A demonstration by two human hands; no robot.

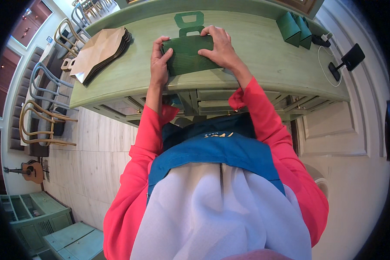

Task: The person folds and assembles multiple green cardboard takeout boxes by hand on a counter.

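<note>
A dark green cardboard carry box (pixel 190 55) is between my hands at the near side of the green counter (pixel 251 47). Two flaps with cut-out handles, a nearer handle (pixel 184 32) and a farther handle (pixel 189 14), stick up and away at its far side. My left hand (pixel 160 63) grips the box's left edge, thumb on the front face. On the other side, my right hand (pixel 221 47) holds the top right corner, with its thumb bent over the front and fingers along the upper edge. The box's underside is hidden.
Brown paper bags (pixel 100 50) lie flat in a pile at the counter's left. Green folded boxes (pixel 289 29) stand at the back right. A black device on a stand (pixel 352 57) and a white cable (pixel 320 60) are at the right end. Chairs (pixel 47 86) stand left.
</note>
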